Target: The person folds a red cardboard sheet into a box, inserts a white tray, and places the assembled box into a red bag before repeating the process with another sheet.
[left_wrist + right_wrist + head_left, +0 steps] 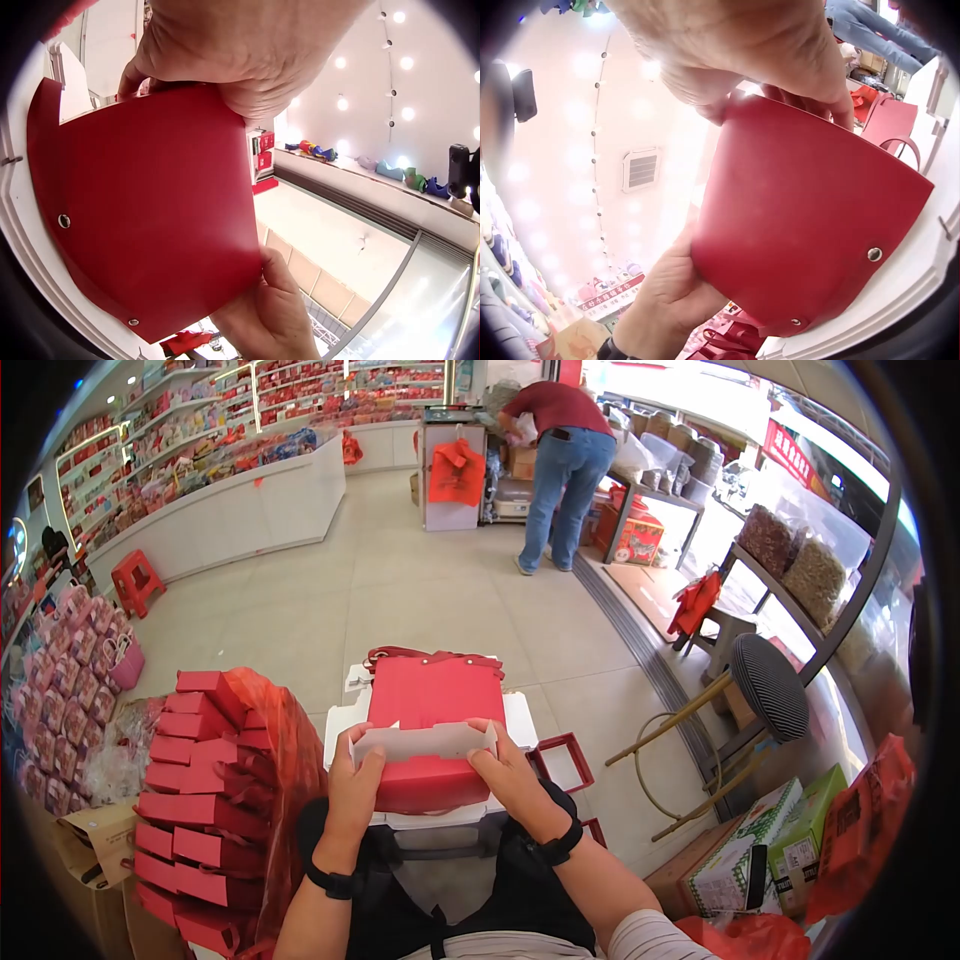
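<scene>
A red box-like bag [432, 784] with a pale inner edge is held between both hands over a white stand [340, 732]. My left hand [352, 790] grips its left side, thumb on the near face. On the right side my right hand [518, 788] grips it likewise. Metal studs show on the red panel [165, 202] in the left wrist view and on the red side [802, 202] in the right wrist view. Beyond it, another red piece [435, 690] with a strap lies flat on the stand.
At left, stacked red boxes [205, 800] fill an orange plastic bag [285, 760]. A striped round stool [768, 688] and cartons [745, 860] stand at right. A person in jeans [570, 480] bends over goods further back. A red stool [137, 582] stands by the counter.
</scene>
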A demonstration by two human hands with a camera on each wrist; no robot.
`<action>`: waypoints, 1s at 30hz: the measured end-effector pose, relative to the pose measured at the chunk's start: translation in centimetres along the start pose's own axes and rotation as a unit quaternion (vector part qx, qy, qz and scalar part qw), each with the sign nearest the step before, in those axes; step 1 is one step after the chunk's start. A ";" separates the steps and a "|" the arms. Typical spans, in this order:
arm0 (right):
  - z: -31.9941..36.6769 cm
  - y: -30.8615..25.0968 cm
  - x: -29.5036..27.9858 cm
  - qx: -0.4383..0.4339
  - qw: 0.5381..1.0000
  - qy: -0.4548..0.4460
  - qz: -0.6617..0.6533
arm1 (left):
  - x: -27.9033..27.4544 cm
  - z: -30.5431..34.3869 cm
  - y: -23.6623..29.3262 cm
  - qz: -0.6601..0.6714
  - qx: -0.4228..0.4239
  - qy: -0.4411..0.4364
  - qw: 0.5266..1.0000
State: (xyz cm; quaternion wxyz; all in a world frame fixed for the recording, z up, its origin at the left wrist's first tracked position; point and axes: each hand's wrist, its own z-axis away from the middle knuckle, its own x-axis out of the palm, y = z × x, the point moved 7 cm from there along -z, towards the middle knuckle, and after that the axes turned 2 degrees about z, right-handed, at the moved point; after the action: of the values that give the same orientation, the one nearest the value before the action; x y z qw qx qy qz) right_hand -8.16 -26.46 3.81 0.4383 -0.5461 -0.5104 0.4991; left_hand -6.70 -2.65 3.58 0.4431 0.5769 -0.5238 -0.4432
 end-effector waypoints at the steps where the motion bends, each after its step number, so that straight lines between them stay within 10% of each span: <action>1: -0.1 0.1 0.1 0.009 1.000 -0.003 -0.005 | 0.1 0.0 0.1 -0.008 -0.001 -0.004 1.000; 11: 0.5 -0.6 -0.4 0.005 0.995 -0.057 0.087 | 0.9 1.2 1.6 -0.019 0.068 -0.055 0.996; 20: 0.7 0.1 0.2 -0.022 0.982 -0.131 -0.134 | 0.6 1.3 2.6 -0.042 0.038 -0.107 0.993; 30: 1.4 -1.2 0.2 -0.030 0.976 -0.197 -0.084 | 0.3 1.0 1.5 0.076 -0.100 -0.137 0.983</action>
State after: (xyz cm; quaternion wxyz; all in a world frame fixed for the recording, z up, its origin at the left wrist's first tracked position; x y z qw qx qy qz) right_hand -9.67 -26.16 4.78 0.3531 -0.4052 -0.6455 0.5426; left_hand -7.97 -3.09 4.84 0.4548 0.4217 -0.5755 -0.5331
